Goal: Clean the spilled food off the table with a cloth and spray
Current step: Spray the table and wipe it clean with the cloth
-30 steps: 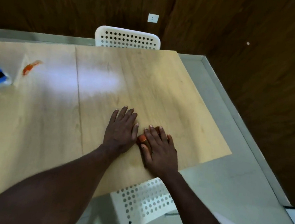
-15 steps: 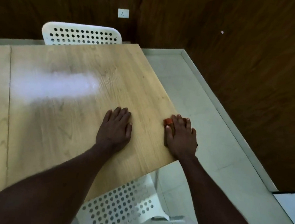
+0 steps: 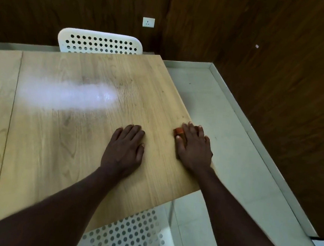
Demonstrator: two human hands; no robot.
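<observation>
Now the orange cloth sits at the right edge of the wooden table, pinned beneath the right hand. That hand's fingers lie flat and spread, pressing the cloth rather than clutching it, and only a corner of it shows beside the forefinger. A second ago cloth and hand were further in, right beside the left hand; half a second ago they had reached this edge, and they remain there. The left hand rests flat on the wood, fingers straight, holding nothing, much as before. One white perforated chair stands at the far side, another chair at the near edge.
</observation>
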